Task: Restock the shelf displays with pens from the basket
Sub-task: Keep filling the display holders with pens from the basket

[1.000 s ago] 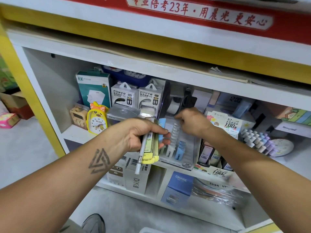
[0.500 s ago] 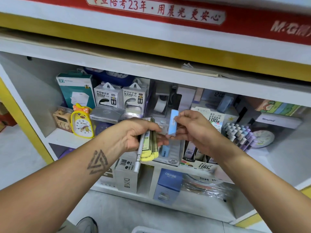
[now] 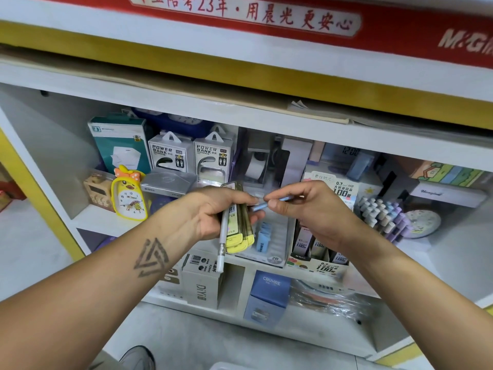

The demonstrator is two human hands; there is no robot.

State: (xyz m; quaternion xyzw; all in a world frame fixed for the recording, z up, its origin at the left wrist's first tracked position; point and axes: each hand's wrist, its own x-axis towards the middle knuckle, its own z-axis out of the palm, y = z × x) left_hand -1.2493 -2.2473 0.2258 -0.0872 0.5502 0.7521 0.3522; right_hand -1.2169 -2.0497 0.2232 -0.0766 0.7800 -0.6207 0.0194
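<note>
Yellow-capped refill packs [image 3: 240, 231] and white pen [image 3: 222, 241] clamped in left hand [image 3: 213, 212]; slim blue item [image 3: 269, 203] pinched flat by right hand [image 3: 306, 209], above clear display tray [image 3: 277, 236]. Behind, power bank boxes [image 3: 170, 153].

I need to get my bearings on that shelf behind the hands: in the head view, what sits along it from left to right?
Teal box → yellow duck clock → two power bank boxes → clear 2B display tray → 0.7 HB lead display box → pastel capped pens → round clock.
</note>
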